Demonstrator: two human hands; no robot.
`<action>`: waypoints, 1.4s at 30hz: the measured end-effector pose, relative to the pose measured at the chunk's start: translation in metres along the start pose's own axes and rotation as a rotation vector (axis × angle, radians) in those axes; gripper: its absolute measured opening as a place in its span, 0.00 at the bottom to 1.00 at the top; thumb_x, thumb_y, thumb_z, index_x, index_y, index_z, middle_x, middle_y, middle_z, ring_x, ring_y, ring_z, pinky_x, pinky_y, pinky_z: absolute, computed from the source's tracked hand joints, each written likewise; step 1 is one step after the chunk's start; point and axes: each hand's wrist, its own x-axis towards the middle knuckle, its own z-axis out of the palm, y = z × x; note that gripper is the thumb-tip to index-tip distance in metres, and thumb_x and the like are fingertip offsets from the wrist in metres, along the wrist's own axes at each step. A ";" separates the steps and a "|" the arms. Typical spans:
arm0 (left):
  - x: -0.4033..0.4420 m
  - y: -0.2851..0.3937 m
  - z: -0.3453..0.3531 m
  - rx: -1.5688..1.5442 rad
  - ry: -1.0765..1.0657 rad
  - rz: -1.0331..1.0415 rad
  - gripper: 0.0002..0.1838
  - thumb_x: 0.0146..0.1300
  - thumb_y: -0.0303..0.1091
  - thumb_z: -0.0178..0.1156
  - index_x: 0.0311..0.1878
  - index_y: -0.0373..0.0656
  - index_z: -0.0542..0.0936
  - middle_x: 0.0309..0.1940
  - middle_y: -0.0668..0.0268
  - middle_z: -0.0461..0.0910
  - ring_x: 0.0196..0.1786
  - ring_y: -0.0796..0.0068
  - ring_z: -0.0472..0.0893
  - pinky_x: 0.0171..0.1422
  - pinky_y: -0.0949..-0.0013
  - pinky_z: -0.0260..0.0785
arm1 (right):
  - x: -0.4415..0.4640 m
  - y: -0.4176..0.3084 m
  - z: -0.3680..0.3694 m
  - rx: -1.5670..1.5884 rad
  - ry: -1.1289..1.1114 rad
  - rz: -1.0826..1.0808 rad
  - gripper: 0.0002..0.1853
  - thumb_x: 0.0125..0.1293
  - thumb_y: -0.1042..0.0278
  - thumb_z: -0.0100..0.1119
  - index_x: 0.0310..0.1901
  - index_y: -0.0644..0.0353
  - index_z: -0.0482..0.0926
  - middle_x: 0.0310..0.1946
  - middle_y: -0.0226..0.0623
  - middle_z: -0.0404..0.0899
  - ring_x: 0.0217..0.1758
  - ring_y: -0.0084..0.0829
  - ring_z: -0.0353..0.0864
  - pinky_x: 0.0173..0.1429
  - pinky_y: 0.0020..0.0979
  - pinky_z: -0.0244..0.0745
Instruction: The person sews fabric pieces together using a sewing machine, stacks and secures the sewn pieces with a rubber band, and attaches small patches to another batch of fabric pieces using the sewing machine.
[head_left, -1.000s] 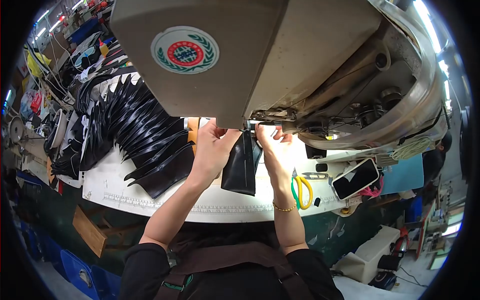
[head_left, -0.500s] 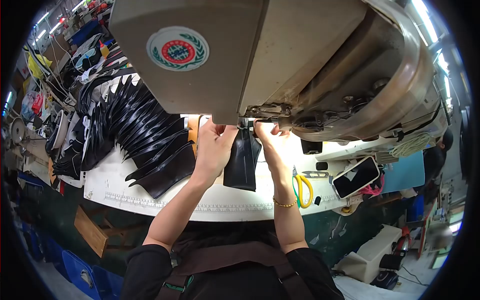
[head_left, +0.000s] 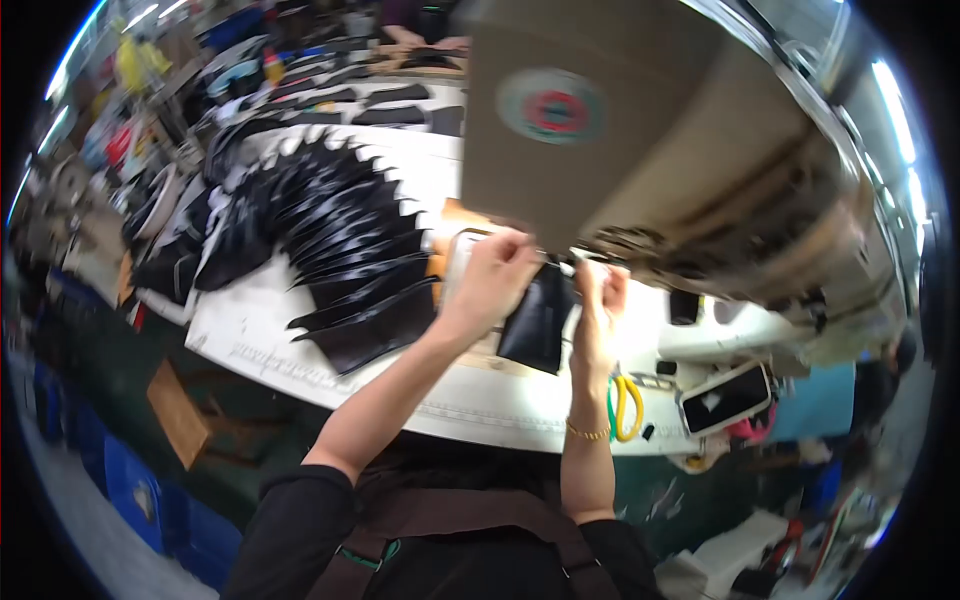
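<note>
A black glossy piece [head_left: 536,325] hangs down below the sewing machine head [head_left: 570,130]. My left hand [head_left: 497,275] is at its upper left edge, fingers pressed together, but blur hides what lies between them. At the upper right edge is my right hand [head_left: 602,300], thumb and fingers closed close to the piece; what they grip is too blurred to tell. The needle area above the piece is smeared by motion. To the left, many overlapping black pieces [head_left: 350,240] fan out across the white table [head_left: 270,340].
Yellow-handled scissors [head_left: 628,408] lie right of my right wrist. Beyond them are a phone [head_left: 727,398] and a blue sheet [head_left: 815,400]. Another person's hands [head_left: 430,42] show at the far top. A wooden stool [head_left: 180,412] stands below left.
The view has swung left, so the machine and table appear shifted right and another person's hands show at the top. My left hand is slightly farther from the needle area.
</note>
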 end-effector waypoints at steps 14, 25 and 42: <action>-0.145 0.001 -0.119 0.437 -0.084 -0.150 0.12 0.63 0.39 0.56 0.37 0.39 0.77 0.27 0.66 0.76 0.28 0.75 0.73 0.34 0.71 0.66 | -0.126 0.064 0.050 0.270 -0.358 0.212 0.14 0.65 0.73 0.56 0.49 0.67 0.65 0.31 0.36 0.75 0.29 0.22 0.74 0.34 0.20 0.72; -0.083 -0.064 -0.171 1.699 0.416 0.347 0.01 0.48 0.28 0.57 0.24 0.44 0.75 0.23 0.60 0.74 0.30 0.65 0.70 0.39 0.66 0.60 | -0.120 0.080 0.080 0.135 -0.372 0.388 0.25 0.64 0.73 0.55 0.59 0.69 0.59 0.39 0.44 0.77 0.33 0.26 0.75 0.35 0.22 0.74; -0.176 -0.064 -0.146 1.382 0.569 0.686 0.09 0.48 0.30 0.62 0.28 0.47 0.71 0.31 0.65 0.70 0.35 0.70 0.69 0.44 0.68 0.57 | -0.159 -0.171 -0.123 0.367 -2.276 -0.700 0.09 0.64 0.67 0.46 0.33 0.62 0.74 0.25 0.40 0.70 0.25 0.33 0.69 0.37 0.40 0.74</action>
